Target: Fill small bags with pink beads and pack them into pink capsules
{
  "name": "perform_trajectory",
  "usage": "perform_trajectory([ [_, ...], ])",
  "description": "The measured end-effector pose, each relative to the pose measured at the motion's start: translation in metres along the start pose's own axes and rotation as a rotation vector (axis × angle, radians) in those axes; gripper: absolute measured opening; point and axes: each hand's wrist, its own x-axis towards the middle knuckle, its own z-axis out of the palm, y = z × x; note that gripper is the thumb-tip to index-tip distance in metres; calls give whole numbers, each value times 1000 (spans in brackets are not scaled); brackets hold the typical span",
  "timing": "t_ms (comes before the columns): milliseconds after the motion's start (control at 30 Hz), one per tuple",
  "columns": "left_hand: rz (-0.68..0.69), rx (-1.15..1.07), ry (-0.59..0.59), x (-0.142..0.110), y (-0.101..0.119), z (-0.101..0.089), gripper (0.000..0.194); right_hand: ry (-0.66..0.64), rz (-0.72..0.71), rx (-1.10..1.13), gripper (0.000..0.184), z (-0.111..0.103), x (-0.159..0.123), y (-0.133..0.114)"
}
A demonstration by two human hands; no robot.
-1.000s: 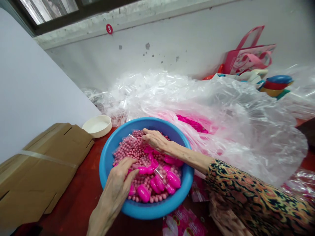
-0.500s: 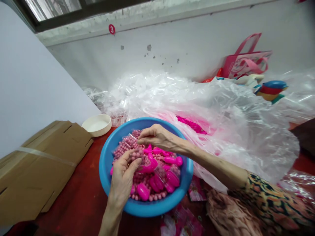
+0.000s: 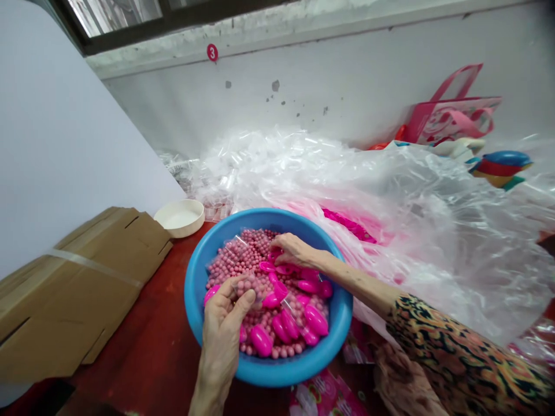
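Note:
A blue basin (image 3: 193,289) in front of me holds many small pink beads (image 3: 229,260) and several glossy magenta plastic pieces (image 3: 261,341). Over its left side, my left hand (image 3: 223,323) is closed on a clear container of pink beads (image 3: 250,284), pinched between thumb and fingers. My right hand (image 3: 292,251) reaches in from the right, fingers curled down onto a magenta plastic piece (image 3: 274,255). Its fingertips are partly hidden. Another clear container with beads (image 3: 292,309) lies among the magenta pieces.
Flattened cardboard (image 3: 95,283) lies left on the red table (image 3: 143,346), with a round cream-coloured dish (image 3: 180,219) behind it. Clear plastic bags (image 3: 411,190) heap along the wall. Pink printed packets (image 3: 327,393) and a brown cloth (image 3: 403,375) sit near the basin's front right.
My left hand dipped into the basin and came up with the clear container of beads. My right hand rose off the beads, then came down on the magenta pieces. The view shifted slightly.

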Motion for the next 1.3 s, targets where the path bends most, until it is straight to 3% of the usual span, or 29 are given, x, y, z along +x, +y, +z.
perform_trajectory([
  [133,-12,-19,9,0,-2,-2,25,-126,-10,165,21,-12,4,-5],
  [367,13,-8,-25,0,-1,1,20,-131,-10,525,32,-29,-22,-46],
  [500,34,67,-84,-1,2,1,21,-30,-3,604,33,-36,-39,-79],
  [600,67,189,-165,-2,3,1,22,105,-43,557,31,-32,-46,-93],
  [700,110,276,-233,-2,2,0,20,221,-153,339,31,-25,-52,-99],
  [833,108,302,-306,-4,0,0,22,246,-210,134,28,-21,-60,-105],
  [1100,108,267,-375,-8,5,2,21,337,-210,271,25,-15,-72,-106],
  [1300,84,266,-371,-10,4,2,16,505,-179,261,27,-4,-73,-113],
])
